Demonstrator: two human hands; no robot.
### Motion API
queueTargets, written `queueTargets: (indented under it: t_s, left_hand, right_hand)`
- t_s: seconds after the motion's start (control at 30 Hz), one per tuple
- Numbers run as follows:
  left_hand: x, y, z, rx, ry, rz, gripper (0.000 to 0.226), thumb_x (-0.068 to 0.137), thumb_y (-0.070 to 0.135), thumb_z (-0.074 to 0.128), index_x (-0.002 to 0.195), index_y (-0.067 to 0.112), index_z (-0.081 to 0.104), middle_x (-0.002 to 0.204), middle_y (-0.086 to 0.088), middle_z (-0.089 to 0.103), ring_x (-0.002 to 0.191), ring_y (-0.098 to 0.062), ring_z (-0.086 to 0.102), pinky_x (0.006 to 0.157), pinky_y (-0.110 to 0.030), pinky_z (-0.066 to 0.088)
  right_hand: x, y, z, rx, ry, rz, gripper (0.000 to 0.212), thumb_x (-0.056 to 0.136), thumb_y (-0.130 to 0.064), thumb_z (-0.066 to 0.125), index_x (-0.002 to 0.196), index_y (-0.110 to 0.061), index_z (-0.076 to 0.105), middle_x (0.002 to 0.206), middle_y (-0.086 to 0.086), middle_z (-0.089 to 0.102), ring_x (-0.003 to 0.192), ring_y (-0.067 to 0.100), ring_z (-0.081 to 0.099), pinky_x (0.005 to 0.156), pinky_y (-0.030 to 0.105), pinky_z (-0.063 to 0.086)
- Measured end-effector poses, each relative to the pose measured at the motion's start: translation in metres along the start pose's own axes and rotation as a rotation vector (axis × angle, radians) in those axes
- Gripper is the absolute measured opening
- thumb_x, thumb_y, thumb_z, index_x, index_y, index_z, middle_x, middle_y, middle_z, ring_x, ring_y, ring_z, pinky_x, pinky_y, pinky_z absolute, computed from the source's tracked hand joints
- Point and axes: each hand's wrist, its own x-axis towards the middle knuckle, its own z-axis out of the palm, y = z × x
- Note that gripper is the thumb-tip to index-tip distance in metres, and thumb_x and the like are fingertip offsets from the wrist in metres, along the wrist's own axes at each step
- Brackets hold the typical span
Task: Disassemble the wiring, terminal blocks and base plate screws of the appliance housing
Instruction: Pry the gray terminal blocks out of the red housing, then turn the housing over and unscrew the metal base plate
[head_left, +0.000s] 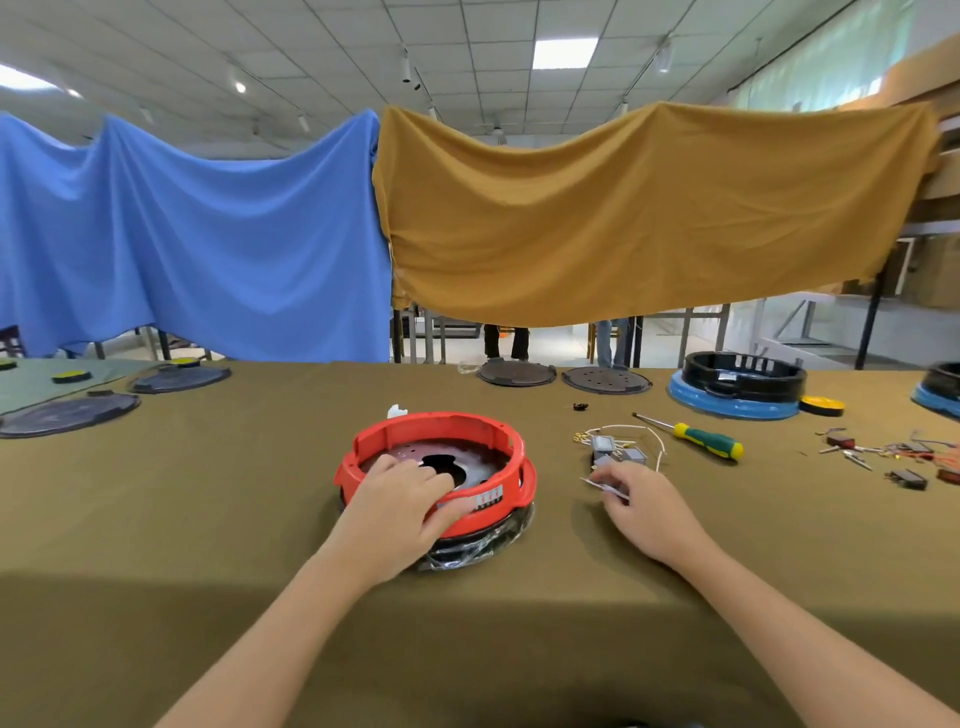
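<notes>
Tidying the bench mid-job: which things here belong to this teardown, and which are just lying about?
In use:
red housing, held by left hand
wiring bundle, at right hand
screwdriver

Lying about:
blue-based housing
dark round plates
loose parts
yellow disc

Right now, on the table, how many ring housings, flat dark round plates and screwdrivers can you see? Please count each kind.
Ring housings: 3, red, blue with black, a second blue one cut by the right edge
Flat dark round plates: 4
Screwdrivers: 1
Total: 8
</notes>
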Motion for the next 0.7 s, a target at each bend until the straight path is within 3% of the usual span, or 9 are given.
queueTargets:
  t_s: [0.07, 0.13, 0.2, 0.27, 0.3, 0.43, 0.53, 0.6, 0.7]
  left_hand:
    - [0.0, 0.002, 0.0, -0.102, -0.013, -0.156, 0.056, 0.098, 0.059, 0.029, 0.078, 0.022, 0.067, 0.079, 0.009, 0.052, 0.081, -0.014, 0.048, 0.087, -0.043, 0.041]
    - [-0.002, 0.008, 0.002, -0.128, 0.148, -0.494, 0.042, 0.094, 0.059, 0.046, 0.11, 0.027, 0.068, 0.108, 0.003, 0.052, 0.106, -0.019, 0.047, 0.101, -0.043, 0.033]
    - [-0.002, 0.013, 0.001, -0.322, 0.124, -0.961, 0.072, 0.085, 0.06, 0.061, 0.144, 0.023, 0.041, 0.137, -0.007, 0.038, 0.13, -0.028, 0.034, 0.109, -0.045, 0.027]
    - [-0.002, 0.01, 0.001, -0.644, -0.011, -1.271, 0.099, 0.074, 0.061, 0.069, 0.15, 0.012, 0.028, 0.146, -0.016, 0.031, 0.138, -0.034, 0.029, 0.114, -0.044, 0.028]
    - [-0.001, 0.007, 0.001, -0.747, -0.065, -1.332, 0.095, 0.071, 0.06, 0.067, 0.145, 0.01, 0.034, 0.143, -0.018, 0.036, 0.135, -0.036, 0.034, 0.113, -0.044, 0.032]
    - [0.01, 0.001, 0.006, -0.868, 0.006, -1.371, 0.051, 0.081, 0.039, 0.05, 0.116, 0.003, 0.056, 0.121, -0.019, 0.059, 0.114, -0.038, 0.055, 0.101, -0.046, 0.045]
    - [0.017, 0.003, 0.013, -0.86, 0.1, -1.291, 0.026, 0.091, 0.022, 0.042, 0.101, 0.003, 0.058, 0.097, -0.015, 0.061, 0.088, -0.032, 0.057, 0.078, -0.039, 0.045]
    - [0.02, 0.002, 0.018, -0.919, 0.143, -1.195, 0.019, 0.09, 0.016, 0.042, 0.092, 0.011, 0.06, 0.088, -0.011, 0.063, 0.077, -0.029, 0.058, 0.072, -0.04, 0.046]
    - [0.026, -0.004, 0.023, -0.947, 0.217, -1.093, 0.026, 0.086, 0.01, 0.044, 0.092, 0.026, 0.064, 0.084, -0.003, 0.066, 0.071, -0.023, 0.058, 0.068, -0.037, 0.046]
  right_hand:
    - [0.002, 0.003, 0.002, -0.061, 0.008, 0.045, 0.029, 0.092, -0.009, 0.055, 0.112, -0.023, 0.07, 0.108, -0.004, 0.066, 0.106, 0.015, 0.058, 0.091, 0.03, 0.048]
    - [0.004, 0.005, 0.004, -0.087, 0.013, 0.092, 0.027, 0.091, -0.009, 0.055, 0.107, -0.023, 0.072, 0.106, -0.002, 0.064, 0.106, 0.016, 0.057, 0.09, 0.029, 0.047]
    - [0.005, 0.007, 0.006, -0.096, 0.023, 0.104, 0.025, 0.091, -0.01, 0.056, 0.105, -0.023, 0.072, 0.104, -0.002, 0.063, 0.104, 0.016, 0.056, 0.088, 0.028, 0.047]
    - [0.006, 0.007, 0.006, -0.102, 0.067, 0.095, 0.02, 0.093, -0.013, 0.058, 0.104, -0.021, 0.072, 0.102, -0.003, 0.062, 0.101, 0.014, 0.055, 0.086, 0.027, 0.047]
    - [0.005, 0.007, 0.007, -0.099, 0.102, 0.089, 0.018, 0.094, -0.015, 0.058, 0.104, -0.02, 0.072, 0.101, -0.003, 0.061, 0.1, 0.014, 0.054, 0.085, 0.027, 0.046]
    - [0.004, 0.005, 0.006, -0.065, 0.188, 0.057, 0.014, 0.097, -0.02, 0.057, 0.103, -0.018, 0.07, 0.095, -0.006, 0.058, 0.096, 0.015, 0.052, 0.081, 0.027, 0.042]
    - [0.002, 0.002, 0.006, -0.014, 0.194, 0.035, 0.018, 0.101, -0.026, 0.054, 0.105, -0.02, 0.069, 0.096, -0.005, 0.061, 0.094, 0.012, 0.051, 0.081, 0.027, 0.041]
    - [0.0, 0.001, 0.005, 0.04, 0.198, 0.015, 0.018, 0.102, -0.029, 0.051, 0.101, -0.023, 0.068, 0.094, -0.007, 0.062, 0.092, 0.009, 0.051, 0.078, 0.025, 0.038]
    - [-0.001, 0.0, 0.004, 0.069, 0.193, -0.02, 0.021, 0.104, -0.031, 0.048, 0.097, -0.023, 0.067, 0.092, -0.008, 0.062, 0.09, 0.007, 0.053, 0.077, 0.025, 0.039]
